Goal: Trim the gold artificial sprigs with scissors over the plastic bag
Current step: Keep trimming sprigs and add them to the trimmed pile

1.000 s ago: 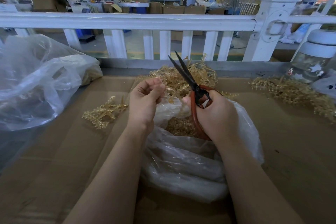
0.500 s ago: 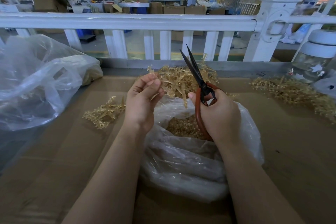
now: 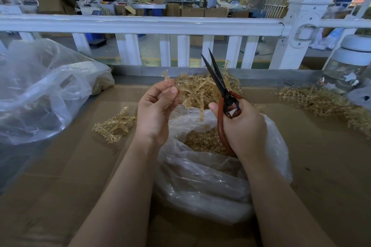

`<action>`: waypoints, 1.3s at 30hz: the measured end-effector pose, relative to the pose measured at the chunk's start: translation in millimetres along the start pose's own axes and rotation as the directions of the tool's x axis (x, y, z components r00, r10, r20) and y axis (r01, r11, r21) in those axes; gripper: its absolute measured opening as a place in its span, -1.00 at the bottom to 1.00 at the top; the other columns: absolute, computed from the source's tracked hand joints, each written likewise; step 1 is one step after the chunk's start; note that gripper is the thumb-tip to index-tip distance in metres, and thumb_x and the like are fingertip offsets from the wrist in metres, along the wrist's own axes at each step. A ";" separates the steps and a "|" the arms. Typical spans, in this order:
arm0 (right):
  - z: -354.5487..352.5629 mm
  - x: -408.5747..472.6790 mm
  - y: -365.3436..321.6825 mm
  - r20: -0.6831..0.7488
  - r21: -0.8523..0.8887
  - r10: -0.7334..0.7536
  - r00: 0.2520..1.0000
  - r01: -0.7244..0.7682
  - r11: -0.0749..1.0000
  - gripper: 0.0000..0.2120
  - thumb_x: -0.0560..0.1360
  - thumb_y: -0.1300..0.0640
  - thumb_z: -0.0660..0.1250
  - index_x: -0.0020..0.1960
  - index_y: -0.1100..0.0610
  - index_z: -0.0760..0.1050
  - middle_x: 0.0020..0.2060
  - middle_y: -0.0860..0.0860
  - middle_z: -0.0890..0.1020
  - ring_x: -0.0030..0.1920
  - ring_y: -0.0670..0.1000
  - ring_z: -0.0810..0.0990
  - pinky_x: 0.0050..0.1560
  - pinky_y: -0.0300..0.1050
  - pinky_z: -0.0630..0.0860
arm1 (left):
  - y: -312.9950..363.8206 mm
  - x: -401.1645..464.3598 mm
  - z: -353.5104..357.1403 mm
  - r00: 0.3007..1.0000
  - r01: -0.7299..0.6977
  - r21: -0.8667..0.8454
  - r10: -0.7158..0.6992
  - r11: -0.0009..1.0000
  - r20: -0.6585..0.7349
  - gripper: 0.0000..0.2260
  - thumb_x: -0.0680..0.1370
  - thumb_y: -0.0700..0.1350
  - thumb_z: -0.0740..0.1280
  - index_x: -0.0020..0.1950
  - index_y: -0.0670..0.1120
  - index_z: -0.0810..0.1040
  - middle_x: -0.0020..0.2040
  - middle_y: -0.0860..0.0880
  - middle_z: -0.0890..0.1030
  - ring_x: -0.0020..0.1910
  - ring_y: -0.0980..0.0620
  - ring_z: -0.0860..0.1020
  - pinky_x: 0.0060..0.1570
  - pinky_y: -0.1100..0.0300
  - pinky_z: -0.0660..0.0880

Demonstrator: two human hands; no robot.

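Head view: gold plastic sprig [image 3: 197, 94], pinched by left hand [image 3: 155, 114] above clear plastic bag [image 3: 210, 176], best steadied before red-handled scissors [image 3: 222, 94], gripped by right hand [image 3: 244, 126], blades slightly apart, are closed.

A brown cardboard-covered surface [image 3: 321, 176] carries an open clear plastic bag [image 3: 200, 186] of gold trimmings at its middle. A small gold sprig [image 3: 114, 124] lies left of it, a heap of sprigs [image 3: 325, 104] to the right, another pile [image 3: 200, 86] behind. A large crumpled plastic bag [image 3: 40, 94] sits far left, a glass jar [image 3: 345, 70] far right.
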State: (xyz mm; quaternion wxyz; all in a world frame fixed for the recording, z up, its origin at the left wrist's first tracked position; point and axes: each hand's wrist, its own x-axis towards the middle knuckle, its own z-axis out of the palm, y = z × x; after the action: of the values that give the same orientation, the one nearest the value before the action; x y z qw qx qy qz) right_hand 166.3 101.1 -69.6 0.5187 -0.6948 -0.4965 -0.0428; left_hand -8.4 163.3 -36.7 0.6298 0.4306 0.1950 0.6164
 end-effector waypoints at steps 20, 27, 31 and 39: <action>-1.3 -0.3 -3.8 0.173 -0.108 -0.235 0.957 0.255 0.961 -0.36 0.33 -0.66 0.06 -0.01 -0.16 0.50 -0.21 -0.22 0.60 -0.15 -0.13 0.57 -0.22 -0.17 0.57 | -7.6 -4.6 7.1 0.992 0.041 0.144 -0.058 0.989 0.115 -0.88 0.39 -0.23 0.38 -0.11 -0.23 0.55 -0.23 -0.11 0.52 -0.28 0.09 0.47 -0.11 0.25 0.44; -1.3 1.2 -3.4 0.171 -0.161 -0.229 0.958 0.257 0.953 -0.38 0.33 -0.63 0.14 -0.05 -0.12 0.53 -0.25 -0.22 0.58 -0.22 -0.14 0.56 -0.25 -0.09 0.61 | -7.7 -2.2 5.1 0.988 0.048 0.128 -0.066 0.991 0.139 -0.86 0.40 -0.24 0.38 -0.07 -0.24 0.55 -0.23 -0.05 0.57 -0.29 0.11 0.48 -0.13 0.26 0.44; -2.4 1.0 -5.8 0.179 -0.162 -0.225 0.958 0.254 0.954 -0.39 0.33 -0.62 0.16 -0.05 -0.12 0.54 -0.24 -0.23 0.59 -0.22 -0.14 0.57 -0.25 -0.10 0.61 | -7.9 -1.9 4.0 0.988 0.051 0.119 -0.068 0.992 0.141 -0.87 0.40 -0.24 0.39 -0.07 -0.22 0.57 -0.24 -0.01 0.60 -0.28 0.13 0.50 -0.11 0.26 0.44; -2.4 2.0 -5.6 0.177 -0.187 -0.228 0.958 0.260 0.947 -0.37 0.31 -0.64 0.14 -0.13 -0.09 0.50 -0.34 -0.20 0.55 -0.30 -0.13 0.56 -0.34 -0.15 0.56 | -8.9 -0.9 2.3 0.990 0.058 0.119 -0.072 0.991 0.124 -0.91 0.41 -0.24 0.39 -0.11 -0.19 0.57 -0.29 0.02 0.60 -0.30 0.14 0.50 -0.12 0.28 0.45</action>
State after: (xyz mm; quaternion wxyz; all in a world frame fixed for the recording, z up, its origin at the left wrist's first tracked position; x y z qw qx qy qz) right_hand 164.3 100.4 -63.5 0.3943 -0.6795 -0.6098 -0.1050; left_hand -1.3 163.0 -42.7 0.6350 0.4981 0.2033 0.5544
